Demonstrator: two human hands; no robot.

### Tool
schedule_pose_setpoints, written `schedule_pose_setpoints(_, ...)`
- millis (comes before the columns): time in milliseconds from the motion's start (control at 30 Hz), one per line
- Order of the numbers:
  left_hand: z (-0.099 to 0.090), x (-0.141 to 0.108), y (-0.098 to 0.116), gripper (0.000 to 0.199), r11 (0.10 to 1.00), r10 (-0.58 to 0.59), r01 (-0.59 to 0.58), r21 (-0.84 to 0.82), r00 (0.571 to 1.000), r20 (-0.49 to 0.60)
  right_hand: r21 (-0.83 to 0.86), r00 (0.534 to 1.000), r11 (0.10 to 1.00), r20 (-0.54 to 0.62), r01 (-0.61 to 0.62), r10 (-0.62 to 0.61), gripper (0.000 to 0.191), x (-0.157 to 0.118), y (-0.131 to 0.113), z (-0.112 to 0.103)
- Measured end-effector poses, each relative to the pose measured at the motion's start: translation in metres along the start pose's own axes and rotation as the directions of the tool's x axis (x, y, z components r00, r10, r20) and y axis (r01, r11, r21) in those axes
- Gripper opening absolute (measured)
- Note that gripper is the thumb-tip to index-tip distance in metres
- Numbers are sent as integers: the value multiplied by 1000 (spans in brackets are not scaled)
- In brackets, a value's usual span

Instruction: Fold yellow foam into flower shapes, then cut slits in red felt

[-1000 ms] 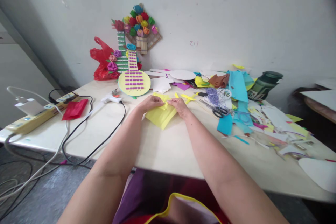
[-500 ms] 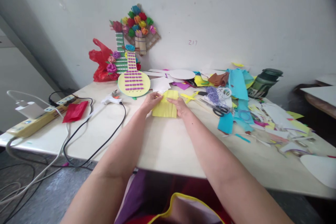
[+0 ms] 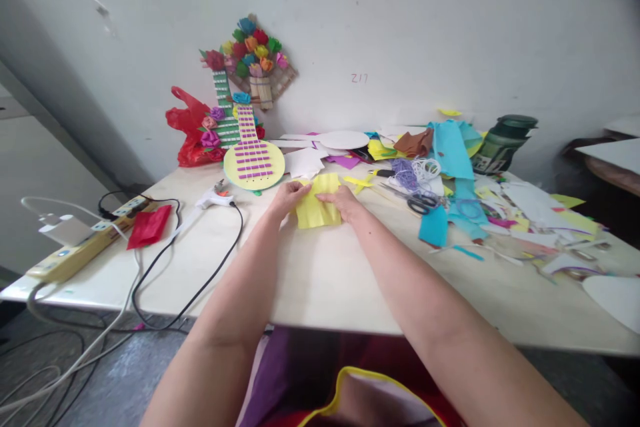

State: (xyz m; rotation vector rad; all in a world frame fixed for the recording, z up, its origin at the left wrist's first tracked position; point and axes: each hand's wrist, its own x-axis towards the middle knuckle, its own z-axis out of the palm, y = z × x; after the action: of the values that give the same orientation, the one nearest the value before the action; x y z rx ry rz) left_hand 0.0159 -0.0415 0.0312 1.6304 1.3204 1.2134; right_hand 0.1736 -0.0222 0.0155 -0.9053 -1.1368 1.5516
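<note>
A piece of yellow crepe paper (image 3: 319, 210) is held up between my two hands, a little above the table. My left hand (image 3: 290, 197) pinches its left edge, thumb on the near face. On the opposite side my right hand (image 3: 343, 201) grips the right edge, with the thumb laid across the sheet and the other fingers behind it. Just beyond the hands lie white paper scraps (image 3: 304, 163) and yellow strips (image 3: 357, 183). To the left stands a yellow paper guitar (image 3: 254, 165) with purple bars, leaning near the wall.
A white glue gun (image 3: 214, 197) and its black cord lie left, near a power strip (image 3: 80, 250) and folded red paper (image 3: 149, 225). Scissors (image 3: 423, 203), purple yarn (image 3: 404, 175), blue crepe paper (image 3: 453, 153) and many scraps lie right. A green bottle (image 3: 505, 145) stands behind them.
The view has shifted slightly. Both hands still hold the yellow crepe paper, which is now a little more creased and tilted, with my left fingers further over its edge.
</note>
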Motion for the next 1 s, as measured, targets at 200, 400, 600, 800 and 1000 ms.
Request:
schedule_pose_setpoints(200,1,1,-2,36,1000,-2,2,-9,1000,-4,-148,995,989,100,8,7,32,4,6,-6)
schedule_pose_setpoints(400,4,4,-4,34,997,3,-4,-72,1000,-25,-200,994,980,108,12,10,32,7,9,-7)
schedule_pose_setpoints(600,4,4,-5,30,991,16,-20,-130,999,-34,-216,995,976,100,4,18,31,3,6,-6)
schedule_pose_setpoints(800,3,4,-7,34,996,22,-25,-81,999,-47,-223,995,975,100,6,17,33,3,6,-6)
schedule_pose_setpoints(1000,7,7,-6,41,971,29,-43,-236,998,-62,-196,993,981,112,-3,25,32,5,8,-7)
